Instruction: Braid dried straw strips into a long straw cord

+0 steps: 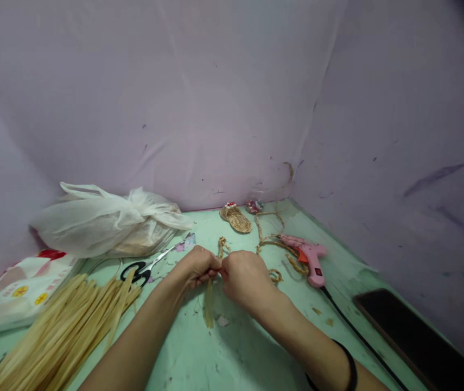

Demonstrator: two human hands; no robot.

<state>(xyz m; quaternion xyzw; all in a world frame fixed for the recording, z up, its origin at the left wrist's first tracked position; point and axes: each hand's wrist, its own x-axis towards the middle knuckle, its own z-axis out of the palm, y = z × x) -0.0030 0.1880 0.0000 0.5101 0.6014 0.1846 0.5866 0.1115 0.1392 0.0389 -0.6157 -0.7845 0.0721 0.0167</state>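
Note:
My left hand (199, 266) and my right hand (245, 278) meet over the middle of the green table, both closed with fingertips pinched together. Between them they grip a straw strand. Its loose flat end (209, 310) hangs below my left hand, while a twisted, knotted end (222, 244) sticks out above the knuckles. The fingers hide the part being held. Beyond my hands lies a small woven straw slipper (236, 219) with red and white beads at its far end. Braided straw cord (270, 243) trails on the table right of my right hand.
A pink glue gun (312, 263) with a black cable lies at right, near a dark flat phone-like slab (411, 336). To the left are black-handled scissors (142, 270), a bundle of straw strips (58, 336), a knotted white bag (109, 222) and a printed packet (24, 290).

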